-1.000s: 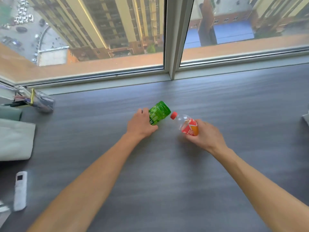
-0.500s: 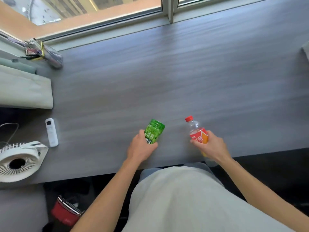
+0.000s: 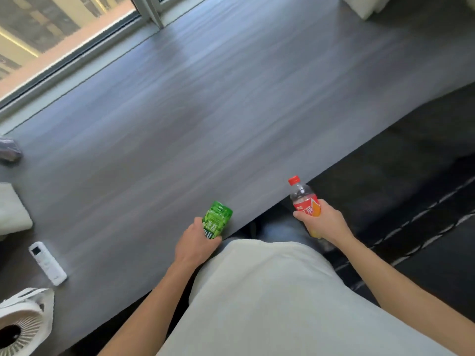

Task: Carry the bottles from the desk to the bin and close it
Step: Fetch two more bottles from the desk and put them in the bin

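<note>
My left hand [image 3: 196, 246] grips a green bottle [image 3: 217, 218] at the near edge of the grey desk [image 3: 205, 111]. My right hand [image 3: 325, 223] holds a clear bottle with a red cap and a red-orange label [image 3: 303, 200], just past the desk's edge over the dark floor. Both bottles are held clear of the desk top. No bin is in view.
A white remote [image 3: 47, 263] lies on the desk at the left, with a white fan [image 3: 23, 322] below it and a folded pale cloth [image 3: 12, 209] above. The window [image 3: 64, 34] runs along the far side. A dark floor with pale stripes [image 3: 424, 214] lies to the right.
Both hands have drawn the bottles back from the middle of the desk to its near edge. The view has tilted down and swung right; the orange bottle is now off the desk.
</note>
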The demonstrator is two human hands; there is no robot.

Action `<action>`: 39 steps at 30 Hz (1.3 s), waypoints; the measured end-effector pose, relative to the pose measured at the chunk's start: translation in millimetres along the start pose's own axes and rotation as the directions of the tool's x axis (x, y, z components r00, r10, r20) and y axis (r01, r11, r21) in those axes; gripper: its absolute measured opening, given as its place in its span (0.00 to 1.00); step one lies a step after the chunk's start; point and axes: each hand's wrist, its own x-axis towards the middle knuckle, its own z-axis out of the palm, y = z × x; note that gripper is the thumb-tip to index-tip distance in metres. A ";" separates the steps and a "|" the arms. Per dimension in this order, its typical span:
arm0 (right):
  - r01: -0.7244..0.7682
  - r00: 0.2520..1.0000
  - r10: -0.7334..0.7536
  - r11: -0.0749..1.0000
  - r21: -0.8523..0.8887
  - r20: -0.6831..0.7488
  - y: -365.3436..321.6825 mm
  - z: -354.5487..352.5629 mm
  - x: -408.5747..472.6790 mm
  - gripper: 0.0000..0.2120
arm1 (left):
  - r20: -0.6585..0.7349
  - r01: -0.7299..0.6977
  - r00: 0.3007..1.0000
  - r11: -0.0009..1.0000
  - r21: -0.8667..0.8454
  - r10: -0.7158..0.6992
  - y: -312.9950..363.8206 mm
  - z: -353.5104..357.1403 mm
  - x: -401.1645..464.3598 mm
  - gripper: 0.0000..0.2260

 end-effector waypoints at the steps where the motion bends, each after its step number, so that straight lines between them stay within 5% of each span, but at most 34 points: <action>1: -0.041 0.999 0.042 0.998 0.045 -0.029 14.9 1.0 -5.7 0.25 | 0.002 -0.024 1.000 0.999 0.028 0.024 7.0 -0.3 3.3 0.20; 7: -0.269 0.940 0.324 0.894 0.359 -0.104 125.6 17.8 -59.0 0.25 | 0.135 -0.267 0.960 0.944 0.192 0.244 90.6 7.5 15.2 0.21; 19: -0.414 0.805 0.579 0.383 0.826 0.134 258.1 46.3 -119.0 0.14 | 0.360 -0.624 0.781 0.659 0.421 0.510 303.7 74.0 15.5 0.23; 27: -0.364 0.800 0.590 0.327 0.872 0.112 321.5 -32.7 -76.5 0.18 | 0.414 -0.587 0.808 0.627 0.512 0.419 364.5 118.2 31.7 0.24; 39: -0.221 0.813 0.578 0.408 0.886 -0.064 363.5 -217.3 23.9 0.20 | 0.388 -0.468 0.881 0.612 0.638 0.270 443.0 125.0 68.7 0.23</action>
